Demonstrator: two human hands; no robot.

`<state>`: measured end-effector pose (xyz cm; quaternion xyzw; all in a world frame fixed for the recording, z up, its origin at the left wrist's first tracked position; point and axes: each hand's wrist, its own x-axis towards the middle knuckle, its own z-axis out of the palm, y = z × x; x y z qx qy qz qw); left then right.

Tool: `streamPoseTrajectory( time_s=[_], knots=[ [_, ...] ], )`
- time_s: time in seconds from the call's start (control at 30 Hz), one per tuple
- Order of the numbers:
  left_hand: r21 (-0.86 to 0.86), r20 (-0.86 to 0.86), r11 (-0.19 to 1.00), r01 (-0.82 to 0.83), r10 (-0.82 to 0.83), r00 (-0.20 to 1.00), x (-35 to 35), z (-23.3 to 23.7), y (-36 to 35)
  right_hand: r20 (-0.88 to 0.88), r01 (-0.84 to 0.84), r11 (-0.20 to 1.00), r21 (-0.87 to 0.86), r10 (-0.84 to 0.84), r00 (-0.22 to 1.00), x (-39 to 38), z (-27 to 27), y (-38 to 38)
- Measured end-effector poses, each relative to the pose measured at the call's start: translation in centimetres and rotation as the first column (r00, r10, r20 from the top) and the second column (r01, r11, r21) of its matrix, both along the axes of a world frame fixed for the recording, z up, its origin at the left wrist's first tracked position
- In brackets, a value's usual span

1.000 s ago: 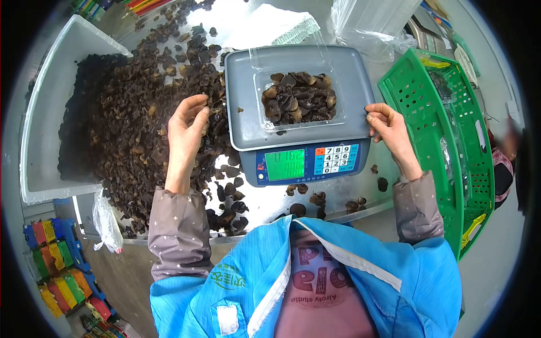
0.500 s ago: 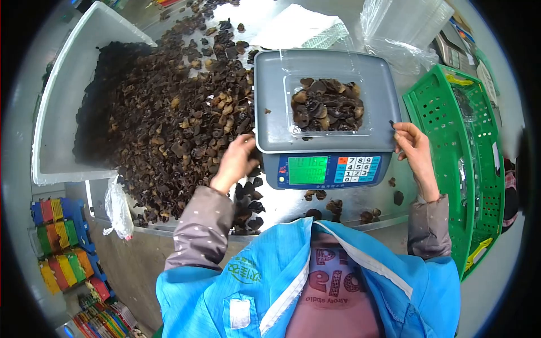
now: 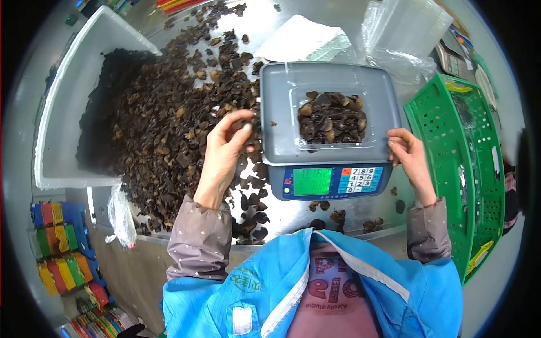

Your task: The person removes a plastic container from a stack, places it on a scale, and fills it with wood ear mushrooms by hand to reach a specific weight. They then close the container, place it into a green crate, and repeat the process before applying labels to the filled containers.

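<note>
A blue digital scale [image 3: 338, 190] carries a grey weighing tray [image 3: 277, 107]. On this tray lies a clear plastic tub [image 3: 360, 145] filled with dark, wet-looking wood ear mushrooms [image 3: 331, 118]. My left hand [image 3: 222, 151] is at the tray's left edge, above the loose mushroom pile [image 3: 174, 129]; its fingers are curled toward the thumb, and whatever they hold is hidden. At the tray's right edge is my right hand [image 3: 408, 155], thumb and fingers drawn together; I cannot make out what is between them. The scale's green display [image 3: 313, 181] is lit, its digits blurred.
A white foam box [image 3: 53, 135] lies tipped at the left, mushrooms spilling from it. To the right stands a green crate [image 3: 445, 141]. Behind the scale are a white cloth [image 3: 298, 36] and stacked clear tubs [image 3: 403, 28]. Stray mushrooms [image 3: 337, 216] lie before the scale.
My left hand has moved up along the tray's edge and curled its fingers. My right hand stays by the right edge; the dark piece seen in its fingertips earlier no longer shows clearly. The view has shifted slightly.
</note>
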<state>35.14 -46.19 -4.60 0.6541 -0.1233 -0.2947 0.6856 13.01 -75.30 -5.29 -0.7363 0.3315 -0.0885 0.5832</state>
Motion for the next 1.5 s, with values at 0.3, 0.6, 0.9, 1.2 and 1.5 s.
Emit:
streamPoseTrajectory(
  time_s=[0.3, 0.6, 0.9, 1.2, 1.5],
  knots=[
    [0.317, 0.848, 0.923, 0.218, -0.379, 0.370, -1.7, -0.6, -11.8, -0.022, 0.006, 1.000, 0.028, -0.005, 1.000, -1.0, 0.2, -0.3],
    [-0.049, 0.380, 0.979, 0.198, -0.164, 0.910, 1.4, 0.8, -8.7, -0.021, 0.009, 0.999, 0.038, -0.008, 1.000, -1.0, -0.1, -0.4],
    [0.086, 0.296, 0.982, -0.168, 0.136, 0.945, 4.6, -2.6, 2.7, -0.015, -0.046, 0.999, -0.014, 0.046, 0.999, -0.1, 0.5, -0.1],
    [0.422, 0.729, 0.860, -0.288, -0.133, 0.671, 5.8, -2.7, 0.9, -0.026, -0.058, 0.998, -0.037, 0.057, 0.998, 0.6, 0.3, 0.4],
    [-0.104, -0.189, 0.980, 0.168, -0.185, 0.964, 5.6, -2.9, -13.5, -0.057, -0.080, 0.997, -0.022, 0.078, 0.995, 1.8, -0.2, 0.4]
  ],
)
